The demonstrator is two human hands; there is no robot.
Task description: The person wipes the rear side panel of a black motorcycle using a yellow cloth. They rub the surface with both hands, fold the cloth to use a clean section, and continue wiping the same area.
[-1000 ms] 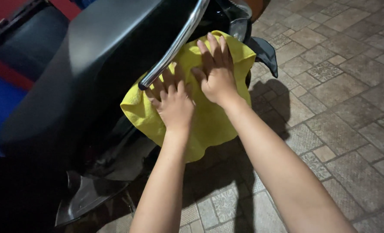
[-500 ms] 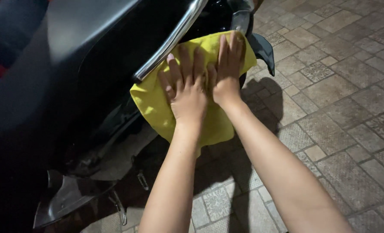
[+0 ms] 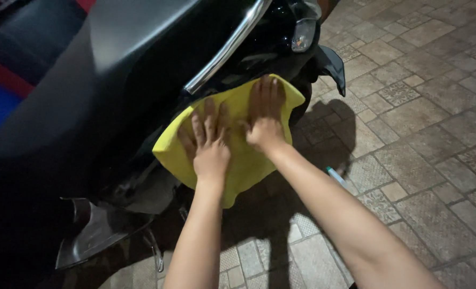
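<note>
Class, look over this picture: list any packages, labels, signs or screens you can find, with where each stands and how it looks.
None in view: only a black scooter, a yellow cloth under both hands, and a paved floor.

A bright yellow cloth [image 3: 243, 160] lies spread flat against the black side panel of a scooter [image 3: 141, 80], just below its chrome grab rail [image 3: 227, 48], its lower edge hanging loose above the paved floor.
</note>
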